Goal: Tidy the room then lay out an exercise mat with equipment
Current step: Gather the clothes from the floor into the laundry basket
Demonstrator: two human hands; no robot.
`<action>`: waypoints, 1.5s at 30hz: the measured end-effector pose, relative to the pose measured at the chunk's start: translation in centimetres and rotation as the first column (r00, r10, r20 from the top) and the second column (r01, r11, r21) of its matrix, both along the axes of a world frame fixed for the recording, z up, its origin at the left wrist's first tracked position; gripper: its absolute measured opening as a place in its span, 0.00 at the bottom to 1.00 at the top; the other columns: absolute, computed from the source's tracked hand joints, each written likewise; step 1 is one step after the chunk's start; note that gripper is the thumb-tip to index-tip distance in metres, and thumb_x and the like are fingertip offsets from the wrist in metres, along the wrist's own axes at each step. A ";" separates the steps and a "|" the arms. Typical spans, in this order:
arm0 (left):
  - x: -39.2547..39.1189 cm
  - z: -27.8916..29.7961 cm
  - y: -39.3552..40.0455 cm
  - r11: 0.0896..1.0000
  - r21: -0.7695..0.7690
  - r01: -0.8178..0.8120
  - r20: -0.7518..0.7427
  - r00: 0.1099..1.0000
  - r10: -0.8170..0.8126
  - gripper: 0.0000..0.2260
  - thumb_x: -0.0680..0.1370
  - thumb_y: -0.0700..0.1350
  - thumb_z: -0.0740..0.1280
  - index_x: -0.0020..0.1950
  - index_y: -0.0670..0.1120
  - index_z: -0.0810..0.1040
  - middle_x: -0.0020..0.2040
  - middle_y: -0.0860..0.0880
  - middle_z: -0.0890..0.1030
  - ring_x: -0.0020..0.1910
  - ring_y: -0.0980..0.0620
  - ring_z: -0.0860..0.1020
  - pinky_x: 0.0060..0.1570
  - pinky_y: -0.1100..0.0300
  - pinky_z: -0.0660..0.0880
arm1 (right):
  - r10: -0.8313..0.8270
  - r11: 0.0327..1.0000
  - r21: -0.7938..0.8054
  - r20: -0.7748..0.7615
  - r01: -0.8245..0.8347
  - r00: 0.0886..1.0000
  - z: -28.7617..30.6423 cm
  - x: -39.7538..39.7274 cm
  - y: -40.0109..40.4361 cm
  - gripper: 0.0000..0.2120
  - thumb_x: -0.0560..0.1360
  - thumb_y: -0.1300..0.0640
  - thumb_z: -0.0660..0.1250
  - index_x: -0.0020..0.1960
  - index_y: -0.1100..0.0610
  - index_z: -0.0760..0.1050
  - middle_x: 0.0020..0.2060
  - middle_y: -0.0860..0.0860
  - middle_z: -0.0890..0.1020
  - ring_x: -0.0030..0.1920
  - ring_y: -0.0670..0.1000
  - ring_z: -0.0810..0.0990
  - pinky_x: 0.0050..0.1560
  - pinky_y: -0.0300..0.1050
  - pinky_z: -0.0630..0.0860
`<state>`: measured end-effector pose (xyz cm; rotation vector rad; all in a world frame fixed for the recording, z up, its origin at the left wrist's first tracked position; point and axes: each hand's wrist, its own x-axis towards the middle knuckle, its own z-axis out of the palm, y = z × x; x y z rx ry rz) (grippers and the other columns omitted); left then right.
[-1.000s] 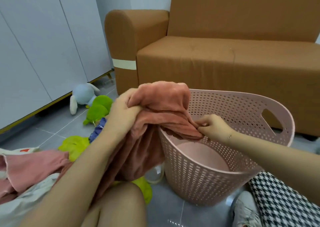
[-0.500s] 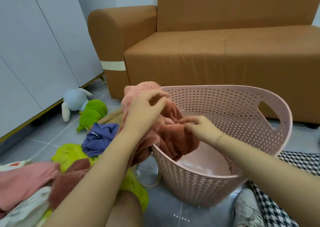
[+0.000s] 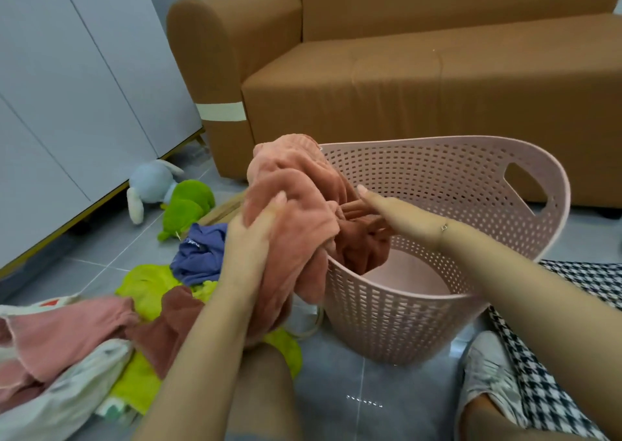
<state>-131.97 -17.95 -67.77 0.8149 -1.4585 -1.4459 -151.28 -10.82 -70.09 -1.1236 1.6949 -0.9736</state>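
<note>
A salmon-pink towel (image 3: 296, 201) hangs over the left rim of a pink perforated laundry basket (image 3: 437, 184) on the grey tiled floor. My left hand (image 3: 255, 228) grips the towel's outer fold just outside the rim. My right hand (image 3: 387, 211) reaches into the basket with its fingers buried in the towel's darker folds. Part of the towel droops inside the basket, part trails down outside it.
Loose clothes lie at the left: a blue garment (image 3: 202, 252), lime-green cloth (image 3: 148, 289), pink cloth (image 3: 64, 336) and white cloth (image 3: 67, 397). A pale blue plush rabbit (image 3: 148, 184) and green plush (image 3: 188, 201) sit by white cabinets (image 3: 67, 87). A brown sofa (image 3: 404, 70) stands behind.
The towel has been bundled from above the rim down into the basket. My left hand shifted lower on the towel, and my right hand pushed deeper inside.
</note>
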 end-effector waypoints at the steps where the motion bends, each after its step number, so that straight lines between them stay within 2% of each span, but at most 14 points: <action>1: -0.5 0.5 -1.0 1.000 -0.008 -0.006 0.015 1.000 0.006 0.16 0.64 0.57 0.75 0.45 0.48 0.82 0.39 0.51 0.83 0.50 0.48 0.81 0.45 0.63 0.77 | -0.029 1.000 -0.011 0.001 0.029 1.000 0.2 -0.1 0.1 0.30 0.78 0.34 0.45 0.64 0.49 0.75 0.61 0.48 0.79 0.61 0.49 0.77 0.68 0.50 0.68; 8: -7.6 6.3 -3.3 0.876 0.344 0.337 0.058 0.924 -0.378 0.17 0.78 0.51 0.66 0.61 0.41 0.75 0.55 0.41 0.80 0.53 0.47 0.81 0.57 0.51 0.77 | -0.415 0.862 -0.211 0.228 0.460 0.881 2.2 -1.1 1.0 0.30 0.80 0.38 0.41 0.46 0.51 0.78 0.47 0.56 0.82 0.45 0.52 0.80 0.48 0.47 0.77; 11: -8.2 5.4 -3.2 0.849 0.230 0.475 0.326 0.784 -0.527 0.17 0.79 0.44 0.63 0.68 0.42 0.71 0.61 0.45 0.78 0.61 0.51 0.76 0.64 0.55 0.72 | -0.440 0.839 -0.176 0.338 0.515 0.832 2.2 -1.9 0.9 0.27 0.80 0.39 0.48 0.57 0.56 0.77 0.50 0.57 0.81 0.48 0.53 0.80 0.45 0.46 0.78; 14: -6.3 4.3 -5.1 0.946 -0.258 0.195 0.418 0.905 -0.073 0.14 0.74 0.36 0.68 0.58 0.48 0.78 0.53 0.50 0.81 0.53 0.55 0.78 0.53 0.66 0.75 | -0.360 0.920 -0.126 0.096 0.370 0.928 0.9 -2.5 0.5 0.26 0.75 0.40 0.61 0.70 0.51 0.67 0.60 0.50 0.75 0.57 0.52 0.75 0.56 0.54 0.76; 17: -4.0 1.9 -8.2 0.932 -0.347 -0.105 0.406 0.879 0.250 0.21 0.72 0.43 0.72 0.63 0.53 0.74 0.63 0.47 0.73 0.63 0.48 0.72 0.63 0.54 0.71 | -0.020 0.999 -0.040 -0.163 0.014 0.986 -0.8 -2.1 0.3 0.42 0.69 0.40 0.71 0.75 0.43 0.52 0.68 0.46 0.67 0.67 0.49 0.68 0.69 0.52 0.68; 19: -3.8 0.2 -9.3 0.994 -0.098 -0.047 0.550 0.830 0.093 0.33 0.69 0.53 0.75 0.71 0.58 0.65 0.73 0.47 0.63 0.69 0.45 0.65 0.69 0.45 0.64 | 0.217 0.976 0.051 -0.273 -0.211 0.937 -1.8 -1.7 0.1 0.42 0.69 0.44 0.72 0.75 0.43 0.53 0.71 0.47 0.67 0.68 0.49 0.69 0.69 0.50 0.69; 22: -5.1 -1.4 -10.3 0.968 0.234 0.092 0.442 0.877 -0.190 0.25 0.71 0.52 0.73 0.66 0.52 0.72 0.62 0.47 0.77 0.57 0.46 0.77 0.61 0.44 0.73 | 0.394 0.919 0.215 -0.447 -0.331 0.803 -2.3 -1.3 0.1 0.26 0.72 0.48 0.70 0.68 0.47 0.69 0.59 0.45 0.76 0.58 0.47 0.75 0.62 0.46 0.73; 27: -4.7 -1.0 -8.3 0.965 0.148 0.215 0.363 0.896 -0.256 0.18 0.78 0.49 0.66 0.67 0.50 0.70 0.57 0.49 0.79 0.54 0.51 0.79 0.57 0.53 0.76 | 0.363 0.930 0.257 -0.532 -0.262 0.765 -2.2 -1.6 0.5 0.04 0.71 0.57 0.69 0.44 0.57 0.75 0.37 0.48 0.76 0.38 0.47 0.73 0.41 0.44 0.73; 32: 2.6 -4.2 -4.5 0.890 0.132 0.437 0.420 0.789 -0.449 0.27 0.77 0.44 0.69 0.72 0.58 0.63 0.67 0.58 0.73 0.55 0.64 0.78 0.57 0.64 0.75 | 0.138 0.988 0.146 -0.706 -0.048 0.695 -2.1 -2.2 0.0 0.05 0.74 0.58 0.63 0.47 0.60 0.73 0.48 0.56 0.79 0.43 0.53 0.76 0.43 0.46 0.74; 34: 5.1 -6.3 -3.8 0.807 0.197 0.557 0.557 0.614 -0.560 0.31 0.70 0.40 0.75 0.66 0.60 0.65 0.59 0.65 0.76 0.54 0.70 0.76 0.47 0.73 0.74 | 0.024 0.997 0.068 -0.697 0.032 0.717 -2.0 -2.4 -0.1 0.04 0.75 0.57 0.62 0.48 0.57 0.71 0.50 0.57 0.79 0.48 0.56 0.77 0.48 0.47 0.74; 37: 5.7 -9.1 -4.9 0.889 0.041 0.456 0.689 0.631 -0.356 0.15 0.70 0.44 0.76 0.52 0.56 0.75 0.45 0.66 0.82 0.47 0.70 0.78 0.53 0.63 0.74 | -0.087 0.992 0.006 -0.675 0.124 0.732 -1.7 -2.2 -0.1 0.07 0.76 0.55 0.60 0.50 0.58 0.70 0.51 0.58 0.79 0.50 0.58 0.77 0.49 0.49 0.74; 39: 5.1 -8.1 -5.8 0.958 -0.117 0.262 0.643 0.755 -0.128 0.10 0.69 0.55 0.69 0.47 0.55 0.76 0.47 0.60 0.82 0.52 0.57 0.79 0.58 0.51 0.74 | -0.175 0.980 -0.050 -0.677 0.193 0.715 -1.4 -2.1 0.2 0.09 0.76 0.54 0.60 0.51 0.59 0.70 0.50 0.57 0.79 0.50 0.58 0.77 0.47 0.47 0.72; 42: 2.8 -2.6 -5.9 0.964 -0.151 -0.218 0.206 0.947 0.246 0.08 0.79 0.41 0.59 0.42 0.51 0.72 0.40 0.51 0.76 0.47 0.50 0.74 0.41 0.56 0.73 | -0.312 0.943 -0.119 -0.635 0.310 0.707 -1.2 -2.4 0.4 0.06 0.74 0.52 0.63 0.44 0.55 0.69 0.44 0.54 0.79 0.49 0.58 0.77 0.46 0.46 0.71; 45: -1.0 4.4 -3.9 0.968 -0.156 -0.197 -0.105 0.978 0.182 0.09 0.80 0.38 0.56 0.45 0.51 0.69 0.41 0.51 0.75 0.39 0.54 0.75 0.35 0.62 0.76 | -0.444 0.893 -0.133 -0.405 0.429 0.799 -0.7 -2.7 0.0 0.07 0.72 0.56 0.65 0.38 0.53 0.67 0.39 0.55 0.80 0.42 0.58 0.80 0.44 0.52 0.78</action>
